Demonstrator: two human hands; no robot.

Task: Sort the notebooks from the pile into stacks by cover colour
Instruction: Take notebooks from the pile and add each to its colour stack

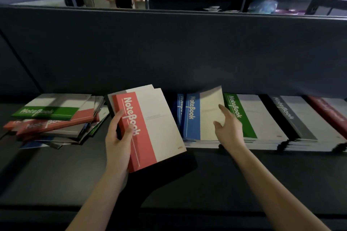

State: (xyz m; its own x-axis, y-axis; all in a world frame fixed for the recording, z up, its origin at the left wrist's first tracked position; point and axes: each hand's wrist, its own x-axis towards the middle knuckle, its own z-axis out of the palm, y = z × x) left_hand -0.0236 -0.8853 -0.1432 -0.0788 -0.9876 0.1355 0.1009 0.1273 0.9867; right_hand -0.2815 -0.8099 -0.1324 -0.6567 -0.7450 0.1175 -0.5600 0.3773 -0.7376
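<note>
Left hand [118,137] is up off the desk [206,184] with its grip wrapped round the spine edge of a red notebook [150,127], thumb on the cover. That notebook is tilted, between the messy pile [52,118] on the left and the sorted stacks. There's a second one tucked behind it, colour hard to call.

Right hand [228,127] is open, fingers loosely spread over the top of the blue stack [191,118], whose far corner is curled up. Can't tell if it's actually touching.

Green stack [242,116], grey stack [293,118] and red stack [326,110] sit edge to edge further right, the red one cut off by the frame. Plenty of bare desk on the near side; a dark partition [169,52] closes the far side.
</note>
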